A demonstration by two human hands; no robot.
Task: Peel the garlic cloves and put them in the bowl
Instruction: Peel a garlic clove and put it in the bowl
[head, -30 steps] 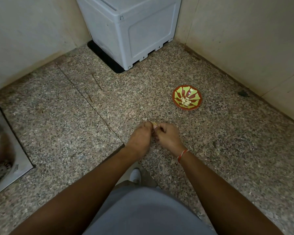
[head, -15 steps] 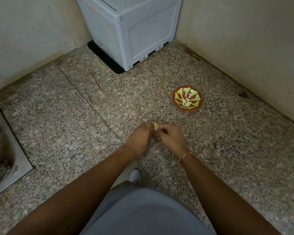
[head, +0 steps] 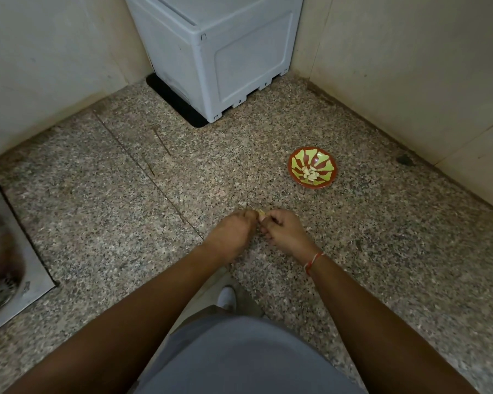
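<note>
Small pale yellowish garlic clove point(head: 261, 214) pinched up at the fingertips, right where both hands meet; only a sliver showing, so long axis impossible to call, skin state too small to read; left hand point(head: 234, 231) curled round it from one side, right hand point(head: 285, 230) with fingers curled in and nipping at it from the other, thin red thread band point(head: 313, 263) on that wrist; peeling in hand, by the look of it, not yet finished. Out beyond the right hand, ahead and a touch further right, the small round red bowl with green petal pattern point(head: 293, 163), well apart from the fingers, little heap of peeled pale cloves point(head: 310, 172) already sitting at its centre; right hand plainly the nearer for the drop, a short reach forward over bare speckled granite counter point(head: 97, 211). Further ahead of the left hand, a grey plastic box-shaped appliance point(head: 225, 52) tucked into the corner; far off the left forearm, edge of a steel sink with drain point(head: 3, 285).
</note>
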